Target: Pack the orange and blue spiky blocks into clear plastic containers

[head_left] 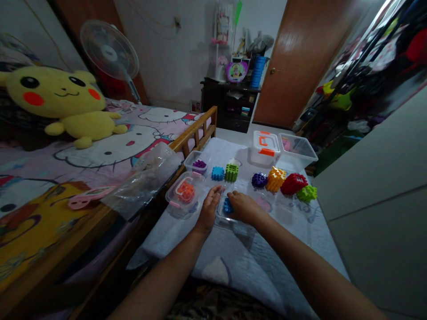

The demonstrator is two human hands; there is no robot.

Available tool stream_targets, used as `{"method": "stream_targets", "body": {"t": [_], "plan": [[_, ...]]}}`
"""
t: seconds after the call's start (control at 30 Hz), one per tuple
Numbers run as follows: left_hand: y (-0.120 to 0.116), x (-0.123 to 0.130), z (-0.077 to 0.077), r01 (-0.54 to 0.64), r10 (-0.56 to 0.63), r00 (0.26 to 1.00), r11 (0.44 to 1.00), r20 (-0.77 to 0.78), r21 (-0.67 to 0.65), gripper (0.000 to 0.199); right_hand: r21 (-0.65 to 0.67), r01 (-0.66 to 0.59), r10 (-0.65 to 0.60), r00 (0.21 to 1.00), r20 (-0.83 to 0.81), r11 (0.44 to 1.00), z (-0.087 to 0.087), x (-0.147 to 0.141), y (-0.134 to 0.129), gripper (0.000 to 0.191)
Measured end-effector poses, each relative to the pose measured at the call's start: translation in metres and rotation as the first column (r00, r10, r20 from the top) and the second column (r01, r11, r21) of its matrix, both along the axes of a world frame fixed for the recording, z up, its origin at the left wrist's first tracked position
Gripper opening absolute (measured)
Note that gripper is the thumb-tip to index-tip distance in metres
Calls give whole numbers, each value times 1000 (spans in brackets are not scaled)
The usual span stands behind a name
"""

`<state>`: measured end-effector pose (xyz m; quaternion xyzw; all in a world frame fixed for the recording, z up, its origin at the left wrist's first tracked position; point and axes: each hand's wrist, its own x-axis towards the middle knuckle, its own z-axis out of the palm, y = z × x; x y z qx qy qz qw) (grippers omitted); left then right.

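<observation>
A clear plastic container (233,222) stands on the cloth-covered table in front of me. My right hand (242,206) reaches into it, fingers curled down by a blue toy piece (227,206); whether they grip it is hidden. At the container's left side is my left hand (210,208), fingers extended and holding nothing. Left of that lies a lidded clear box (173,195) with orange pieces (186,191) inside. Beyond the hands sit a light blue block (218,173) and a green block (231,172).
Purple, yellow, red (293,183) and lime pieces line the table's right side, with two clear bins (265,151) behind. A small tub (197,162) holds purple pieces. The bed's wooden rail (193,133) and a plastic bag (143,178) border the left.
</observation>
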<state>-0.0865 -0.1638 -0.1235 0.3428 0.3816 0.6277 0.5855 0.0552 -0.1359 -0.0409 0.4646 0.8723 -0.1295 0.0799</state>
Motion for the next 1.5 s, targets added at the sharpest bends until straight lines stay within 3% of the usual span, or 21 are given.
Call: {"method": "stream_targets", "body": {"t": [0.53,0.83,1.0,1.33,1.5], "plan": [[-1,0,2,22,-22,1000,999,10,-31,56,-22,-37,37,999,0,999,-6,3,6,52],[-1,-1,-1,34,-34,999,999,-15,-18,52,-54,-39,38,999,-16,998,14,26,2,68],[-1,0,-2,23,-24,999,1000,-24,-11,52,-65,-19,21,1000,23,998,18,38,-3,57],[-2,-1,-2,28,-29,999,999,-44,-20,52,-64,15,-15,1000,2,998,14,25,-4,50],[-2,0,0,34,-35,999,999,-33,-33,51,-21,26,-26,1000,2,999,34,30,-7,49]]}}
